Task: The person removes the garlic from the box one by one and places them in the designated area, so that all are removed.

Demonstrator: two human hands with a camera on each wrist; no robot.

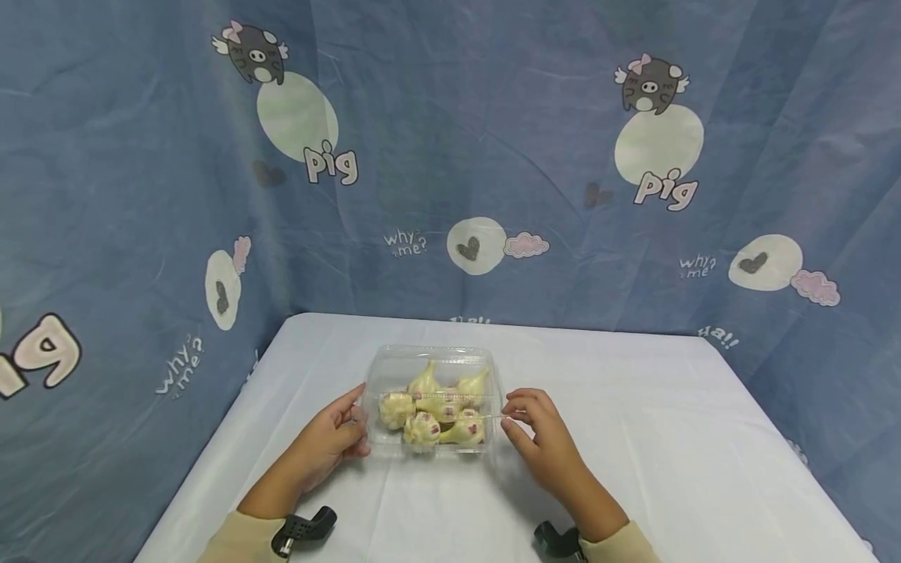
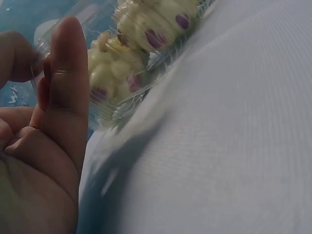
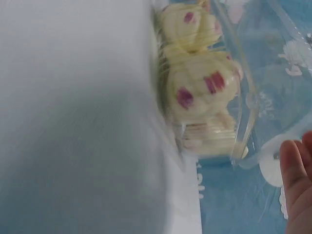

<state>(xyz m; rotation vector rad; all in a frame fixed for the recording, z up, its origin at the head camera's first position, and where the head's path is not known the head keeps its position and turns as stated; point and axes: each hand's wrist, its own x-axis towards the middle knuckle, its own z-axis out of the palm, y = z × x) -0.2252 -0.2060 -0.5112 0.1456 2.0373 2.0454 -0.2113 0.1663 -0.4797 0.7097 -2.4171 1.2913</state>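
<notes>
A clear plastic clamshell box (image 1: 376,450) stands on the white table, holding several pale yellow garlic bulbs (image 1: 422,428) with purplish patches. Its clear lid (image 1: 450,356) is raised at an angle above the bulbs. My left hand (image 1: 325,439) pinches the box's left side, thumb (image 2: 68,83) in front and fingers curled behind the plastic. On the right, my right hand (image 1: 543,438) is beside the box's right edge, fingers loosely bent and nothing held. In the right wrist view, its fingertips (image 3: 291,158) show apart from the clear plastic.
White cloth covers the table (image 1: 669,422). A blue curtain (image 1: 450,156) with pig, heart and cloud prints hangs behind and at both sides. Each wrist wears a black strap-on device, one on the left (image 1: 303,530) and one on the right (image 1: 556,539).
</notes>
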